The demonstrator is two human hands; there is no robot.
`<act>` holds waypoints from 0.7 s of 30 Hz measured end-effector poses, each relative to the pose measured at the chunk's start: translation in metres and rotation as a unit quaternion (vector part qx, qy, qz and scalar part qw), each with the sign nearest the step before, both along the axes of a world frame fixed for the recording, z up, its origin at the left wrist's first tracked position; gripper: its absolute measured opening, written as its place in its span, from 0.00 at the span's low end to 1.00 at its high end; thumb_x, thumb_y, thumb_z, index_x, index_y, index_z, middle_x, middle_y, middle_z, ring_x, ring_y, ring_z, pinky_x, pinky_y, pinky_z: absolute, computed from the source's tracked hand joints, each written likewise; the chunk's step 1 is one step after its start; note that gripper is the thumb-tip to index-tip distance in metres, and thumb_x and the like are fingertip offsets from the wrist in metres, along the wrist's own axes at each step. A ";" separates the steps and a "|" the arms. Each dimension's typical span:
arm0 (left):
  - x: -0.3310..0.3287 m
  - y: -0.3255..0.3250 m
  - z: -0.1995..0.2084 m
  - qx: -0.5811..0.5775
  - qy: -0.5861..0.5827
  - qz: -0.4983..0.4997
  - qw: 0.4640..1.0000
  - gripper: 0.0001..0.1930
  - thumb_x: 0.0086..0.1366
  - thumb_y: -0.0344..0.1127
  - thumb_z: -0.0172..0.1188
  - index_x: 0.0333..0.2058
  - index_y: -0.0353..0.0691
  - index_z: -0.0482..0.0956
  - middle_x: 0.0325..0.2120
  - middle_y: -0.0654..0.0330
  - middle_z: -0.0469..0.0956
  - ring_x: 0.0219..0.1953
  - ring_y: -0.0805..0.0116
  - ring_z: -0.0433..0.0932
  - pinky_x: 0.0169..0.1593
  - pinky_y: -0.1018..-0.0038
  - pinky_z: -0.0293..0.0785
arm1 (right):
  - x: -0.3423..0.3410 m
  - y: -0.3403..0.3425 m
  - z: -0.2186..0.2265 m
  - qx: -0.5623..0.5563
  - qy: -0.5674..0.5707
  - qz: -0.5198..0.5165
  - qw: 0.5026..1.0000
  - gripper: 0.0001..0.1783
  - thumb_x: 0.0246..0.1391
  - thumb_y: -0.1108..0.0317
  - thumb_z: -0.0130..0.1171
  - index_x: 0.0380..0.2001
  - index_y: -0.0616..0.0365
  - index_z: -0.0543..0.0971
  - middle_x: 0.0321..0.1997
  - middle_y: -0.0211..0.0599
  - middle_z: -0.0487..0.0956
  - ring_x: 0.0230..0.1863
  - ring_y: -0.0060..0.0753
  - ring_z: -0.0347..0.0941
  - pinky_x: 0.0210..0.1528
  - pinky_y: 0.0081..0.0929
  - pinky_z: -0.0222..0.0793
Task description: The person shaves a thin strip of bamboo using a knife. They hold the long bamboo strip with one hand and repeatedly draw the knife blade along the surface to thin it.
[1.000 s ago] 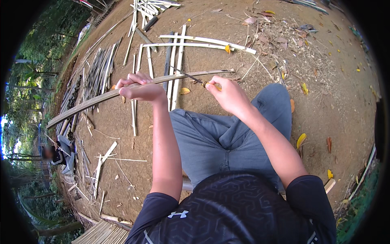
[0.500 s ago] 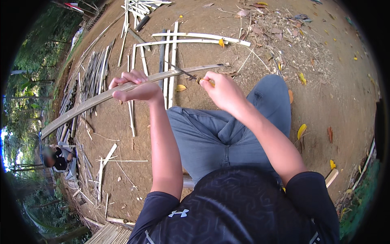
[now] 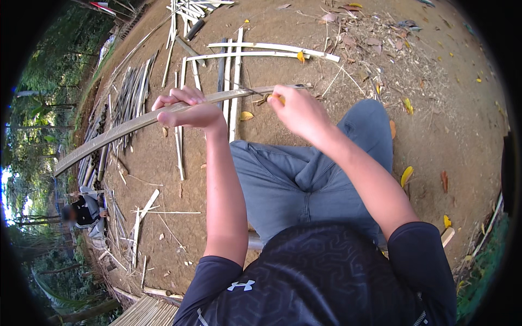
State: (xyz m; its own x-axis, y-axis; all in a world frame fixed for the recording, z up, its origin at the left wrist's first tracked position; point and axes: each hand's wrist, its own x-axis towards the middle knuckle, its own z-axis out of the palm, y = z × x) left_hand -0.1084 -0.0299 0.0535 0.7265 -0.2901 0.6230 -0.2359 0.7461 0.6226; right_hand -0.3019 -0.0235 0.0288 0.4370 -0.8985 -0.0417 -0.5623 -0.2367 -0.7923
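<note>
A long, flat bamboo strip (image 3: 119, 129) slants across the view in front of me, its left end lower and closer to me. My left hand (image 3: 194, 113) is closed around it, fingers over the far side and thumb along the near side. In my right hand (image 3: 300, 113) is a knife (image 3: 255, 91), its yellowish handle mostly covered by my fingers. The thin dark blade reaches left and lies against or just over the strip near its right end. Whether the edge bites into the bamboo is too small to tell.
Pale bamboo strips (image 3: 237, 70) lie crossed on the dirt beyond my hands. A bundle of thin sticks (image 3: 130, 98) spreads at the left. Another person (image 3: 89, 211) sits at the far left. My bent legs (image 3: 272, 179) are below my hands; dry leaves (image 3: 406, 175) dot the right.
My right hand has moved slightly away from me and right, bringing the knife blade nearer in line with the strip. The strip's left end has risen a little in my left hand.
</note>
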 end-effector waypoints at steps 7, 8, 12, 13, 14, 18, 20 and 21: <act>-0.005 -0.001 0.001 0.005 -0.013 0.012 1.000 0.34 0.63 0.79 0.35 0.31 0.50 0.53 0.14 0.72 0.52 0.13 0.83 0.50 0.18 0.84 0.44 | -0.009 -0.006 -0.005 0.010 0.028 -0.043 0.999 0.14 0.65 0.57 0.53 0.40 0.56 0.80 0.21 0.41 0.80 0.21 0.37 0.77 0.29 0.40 0.72; -0.005 -0.001 0.001 0.004 -0.015 0.012 1.000 0.34 0.63 0.79 0.35 0.31 0.50 0.53 0.14 0.72 0.52 0.13 0.83 0.50 0.18 0.84 0.44 | -0.012 -0.005 -0.007 0.034 0.011 -0.026 0.999 0.15 0.64 0.56 0.53 0.39 0.56 0.80 0.21 0.41 0.80 0.22 0.38 0.77 0.30 0.41 0.72; -0.007 -0.005 0.002 0.002 -0.022 0.022 1.000 0.34 0.63 0.80 0.34 0.31 0.50 0.54 0.13 0.72 0.51 0.13 0.84 0.50 0.17 0.84 0.43 | -0.020 -0.003 -0.011 0.015 -0.034 0.007 0.999 0.14 0.63 0.57 0.55 0.39 0.56 0.80 0.26 0.46 0.82 0.30 0.48 0.80 0.36 0.44 0.73; -0.007 -0.005 0.002 0.002 -0.024 0.025 0.999 0.34 0.63 0.80 0.34 0.31 0.50 0.54 0.13 0.73 0.51 0.13 0.84 0.49 0.17 0.84 0.43 | -0.021 -0.002 -0.012 0.024 -0.002 -0.033 0.999 0.14 0.63 0.57 0.53 0.38 0.57 0.80 0.27 0.47 0.82 0.32 0.48 0.81 0.38 0.45 0.73; -0.007 -0.006 0.002 0.004 -0.017 0.027 0.999 0.34 0.63 0.80 0.33 0.32 0.50 0.55 0.13 0.73 0.50 0.13 0.84 0.49 0.16 0.84 0.43 | -0.024 -0.006 -0.013 0.045 0.024 -0.036 0.998 0.14 0.64 0.58 0.52 0.38 0.57 0.79 0.28 0.47 0.82 0.34 0.49 0.81 0.40 0.46 0.73; -0.007 -0.005 0.002 0.000 -0.028 0.018 0.999 0.34 0.64 0.80 0.33 0.32 0.51 0.55 0.14 0.72 0.52 0.13 0.83 0.50 0.17 0.84 0.43 | -0.028 -0.012 -0.021 -0.023 -0.005 -0.042 0.999 0.14 0.63 0.56 0.55 0.39 0.55 0.80 0.22 0.41 0.79 0.25 0.40 0.77 0.31 0.40 0.69; -0.007 -0.006 0.004 0.002 -0.021 0.011 1.000 0.33 0.64 0.79 0.33 0.32 0.51 0.55 0.13 0.72 0.51 0.12 0.83 0.50 0.16 0.84 0.43 | -0.030 -0.016 -0.026 0.084 -0.022 0.019 0.996 0.14 0.62 0.56 0.56 0.37 0.56 0.81 0.22 0.36 0.80 0.24 0.32 0.77 0.29 0.37 0.68; -0.007 -0.007 0.004 -0.002 -0.018 0.004 1.000 0.33 0.64 0.79 0.33 0.32 0.51 0.55 0.13 0.72 0.51 0.12 0.83 0.50 0.16 0.84 0.43 | -0.030 -0.018 -0.028 0.070 0.025 -0.023 0.997 0.14 0.63 0.56 0.55 0.38 0.55 0.81 0.23 0.34 0.80 0.23 0.29 0.75 0.28 0.35 0.67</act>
